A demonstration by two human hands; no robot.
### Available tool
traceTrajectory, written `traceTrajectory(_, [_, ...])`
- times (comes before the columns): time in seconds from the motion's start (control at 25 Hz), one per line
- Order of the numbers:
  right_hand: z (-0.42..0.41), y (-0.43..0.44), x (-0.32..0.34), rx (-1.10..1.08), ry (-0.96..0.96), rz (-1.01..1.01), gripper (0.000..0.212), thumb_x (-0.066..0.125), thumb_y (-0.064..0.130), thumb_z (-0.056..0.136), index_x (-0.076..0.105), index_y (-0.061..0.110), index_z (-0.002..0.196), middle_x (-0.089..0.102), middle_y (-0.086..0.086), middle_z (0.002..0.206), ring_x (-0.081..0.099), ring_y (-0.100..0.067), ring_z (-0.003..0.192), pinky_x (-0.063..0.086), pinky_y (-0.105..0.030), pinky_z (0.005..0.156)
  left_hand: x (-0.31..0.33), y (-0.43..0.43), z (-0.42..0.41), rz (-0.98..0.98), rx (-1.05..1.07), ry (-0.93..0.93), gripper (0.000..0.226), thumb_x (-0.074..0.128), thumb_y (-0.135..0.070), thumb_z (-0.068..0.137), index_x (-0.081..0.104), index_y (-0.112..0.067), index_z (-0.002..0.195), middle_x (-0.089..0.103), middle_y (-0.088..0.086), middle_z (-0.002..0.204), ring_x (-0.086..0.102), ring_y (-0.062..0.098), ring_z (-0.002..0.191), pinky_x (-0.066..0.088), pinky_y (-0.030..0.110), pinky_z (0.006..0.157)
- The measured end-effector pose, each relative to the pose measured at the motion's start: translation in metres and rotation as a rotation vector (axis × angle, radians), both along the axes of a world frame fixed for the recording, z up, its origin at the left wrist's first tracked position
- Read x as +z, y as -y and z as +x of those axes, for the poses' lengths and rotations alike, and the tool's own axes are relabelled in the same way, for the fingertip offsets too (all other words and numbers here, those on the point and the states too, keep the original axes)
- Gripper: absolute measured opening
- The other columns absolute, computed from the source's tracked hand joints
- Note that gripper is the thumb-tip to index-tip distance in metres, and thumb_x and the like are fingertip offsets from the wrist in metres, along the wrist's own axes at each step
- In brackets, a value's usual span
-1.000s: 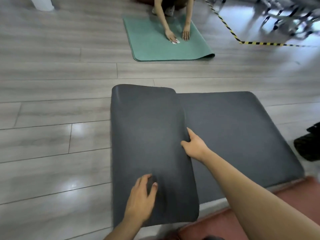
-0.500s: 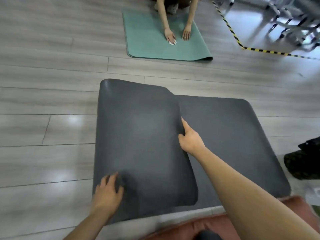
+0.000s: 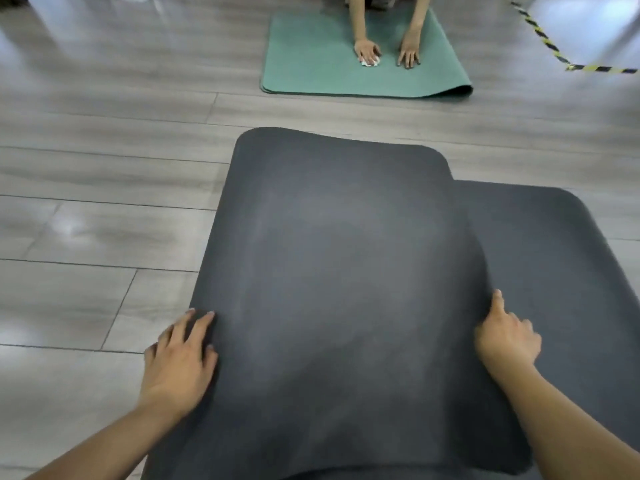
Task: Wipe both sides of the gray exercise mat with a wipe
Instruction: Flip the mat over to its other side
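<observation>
Left of frame: pale plank floor [image 3: 86, 220], bare of any wipe.

Lower left: left hand [image 3: 180, 362] lies flat, fingers straight and spread, pressing the folded left border of the gray exercise mat [image 3: 346, 271]. It grasps nothing.

Centre: the mat lies on the floor, folded over on itself, and its upper flap fills mid-frame. The flap sags and curves at its edges, so I judge it soft, limp, fairly light and matte enough to resist slipping. It is best taken along a free edge with both hands well apart.

Upper centre: a green mat [image 3: 311, 74], with another person's hands on a white wipe [image 3: 370, 61].

Lower right: right hand [image 3: 505, 337] has its fingers curled on the flap's free edge and appears to pinch it. The under half of the mat shows beyond.

Upper right: striped tape [image 3: 547, 43].
</observation>
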State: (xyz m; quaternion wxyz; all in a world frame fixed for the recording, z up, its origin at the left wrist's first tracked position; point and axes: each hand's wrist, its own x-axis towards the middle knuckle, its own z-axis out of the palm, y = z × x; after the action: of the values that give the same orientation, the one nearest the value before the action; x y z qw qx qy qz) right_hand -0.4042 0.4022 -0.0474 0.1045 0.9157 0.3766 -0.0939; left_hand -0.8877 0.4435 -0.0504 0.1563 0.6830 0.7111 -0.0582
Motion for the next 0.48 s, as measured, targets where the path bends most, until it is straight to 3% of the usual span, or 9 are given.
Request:
traceTrajectory(0.12, [-0.003,0.034,-0.042,-0.061,-0.034,-0.023,0.074,0.045,0.019,0.092,0.004,0.018,0.153,0.051,-0.009,0.133,0.048,-0.034,0.117,0.041,-0.042,0.093,-0.028,-0.004,-0.011,0.016,0.198,0.076,0.065,0.052,-0.040,0.100,0.024,-0.032,0.159,0.027,0.010,0.163,0.038,0.042,0.139,0.037,0.057,0.109])
traceTrajectory(0.2, [0.007,0.051,-0.064,-0.171,-0.126,0.009,0.063,0.051,0.025,0.088,0.027,0.013,0.145,0.052,-0.013,0.130,0.050,-0.039,0.112,0.045,-0.045,0.092,-0.045,-0.010,-0.021,-0.071,0.405,0.167,0.088,0.064,-0.051,0.093,0.014,-0.026,0.162,0.027,0.018,0.161,0.040,0.047,0.138,0.038,0.056,0.110])
traceTrajectory(0.28, [0.028,0.070,-0.086,-0.240,-0.154,-0.024,0.051,0.053,0.043,0.081,0.052,0.014,0.123,0.059,-0.014,0.113,0.056,-0.038,0.101,0.051,-0.046,0.087,-0.065,-0.015,-0.030,-0.175,0.506,0.300,0.103,0.073,-0.056,0.085,0.015,-0.017,0.161,0.039,0.020,0.156,0.045,0.045,0.137,0.040,0.050,0.112])
traceTrajectory(0.36, [0.037,0.089,-0.100,-0.261,-0.168,-0.031,0.049,0.058,0.053,0.080,0.061,0.017,0.114,0.064,-0.012,0.105,0.060,-0.037,0.096,0.054,-0.045,0.082,-0.079,-0.015,-0.034,-0.212,0.523,0.432,0.095,0.077,-0.056,0.081,0.034,-0.012,0.153,0.058,0.014,0.143,0.056,0.039,0.128,0.046,0.046,0.107])
traceTrajectory(0.48, [0.017,0.096,-0.096,-0.297,-0.227,0.117,0.035,0.063,0.036,0.089,0.063,0.011,0.114,0.068,-0.017,0.107,0.062,-0.040,0.098,0.052,-0.042,0.081,-0.080,-0.020,-0.035,-0.103,0.493,0.468,0.066,0.080,-0.044,0.083,0.053,-0.007,0.131,0.068,0.014,0.122,0.063,0.040,0.112,0.051,0.046,0.093])
